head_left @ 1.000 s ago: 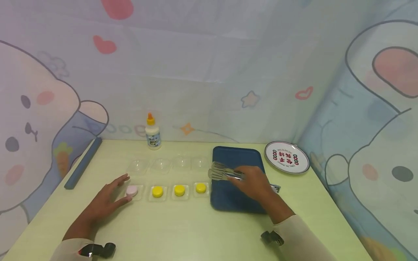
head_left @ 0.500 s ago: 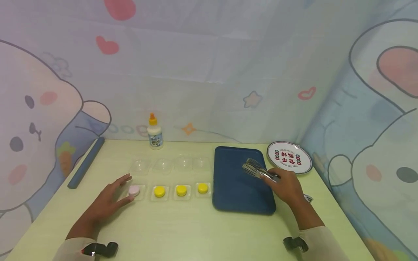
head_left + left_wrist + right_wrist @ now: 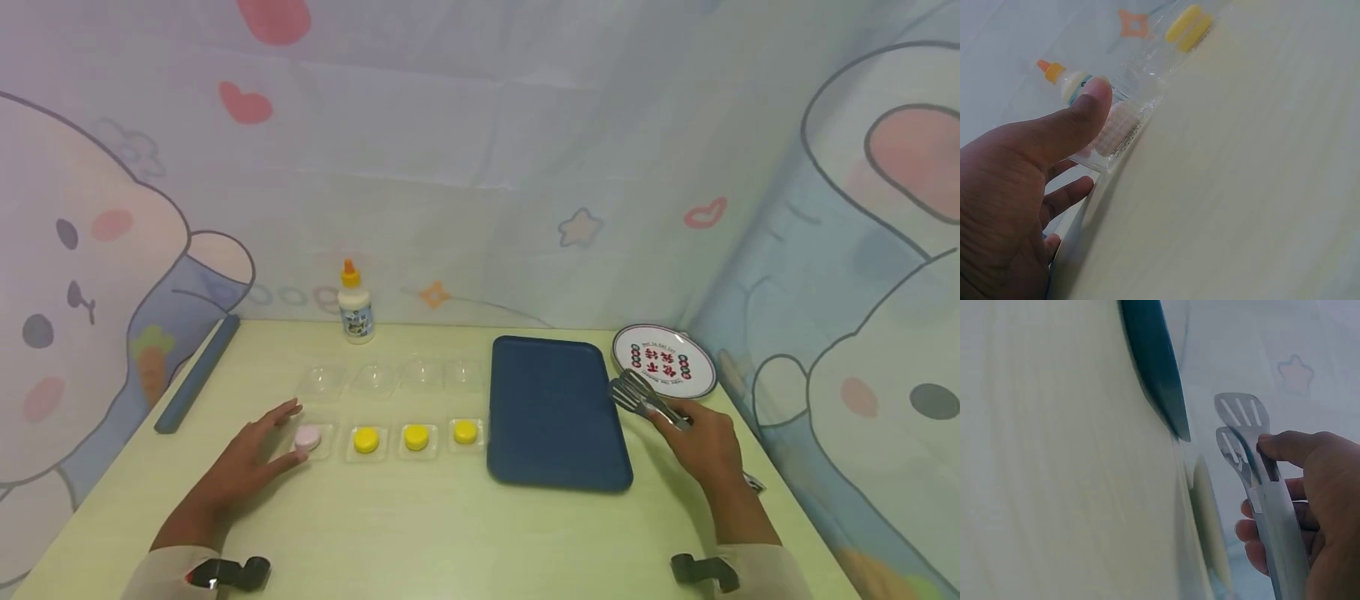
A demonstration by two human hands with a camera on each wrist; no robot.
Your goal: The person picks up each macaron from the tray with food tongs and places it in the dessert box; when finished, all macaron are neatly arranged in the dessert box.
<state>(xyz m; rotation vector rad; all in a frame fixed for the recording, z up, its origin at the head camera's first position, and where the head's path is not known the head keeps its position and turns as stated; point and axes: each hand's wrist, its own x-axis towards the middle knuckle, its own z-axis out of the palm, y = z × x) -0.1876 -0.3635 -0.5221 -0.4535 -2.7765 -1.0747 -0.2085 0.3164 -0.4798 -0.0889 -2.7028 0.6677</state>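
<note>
My left hand (image 3: pixel 238 467) rests on the table with thumb and fingers spread around a small clear plastic box (image 3: pixel 326 440). A pink macaron (image 3: pixel 307 437) lies in that box, and in the left wrist view the thumb (image 3: pixel 1092 103) overlaps it. To its right, several yellow macarons (image 3: pixel 366 439) sit in a row in boxes of the same kind. On the other side, my right hand (image 3: pixel 705 437) grips metal tongs (image 3: pixel 647 400) between thumb and fingers. Their slotted ends (image 3: pixel 1242 411) stand slightly apart with nothing between them, over the table by the tray's right edge.
A dark blue tray (image 3: pixel 555 417) lies right of the boxes, and a white plate (image 3: pixel 663 362) with red lettering is behind the tongs. Clear domed lids (image 3: pixel 375 379) line up behind the macarons. A glue bottle (image 3: pixel 356 312) and a grey-blue bar (image 3: pixel 197 375) stand farther back and left.
My right hand has carried the tongs rightward, from over the tray's left edge to beyond its right edge. The left hand has stayed beside the pink macaron.
</note>
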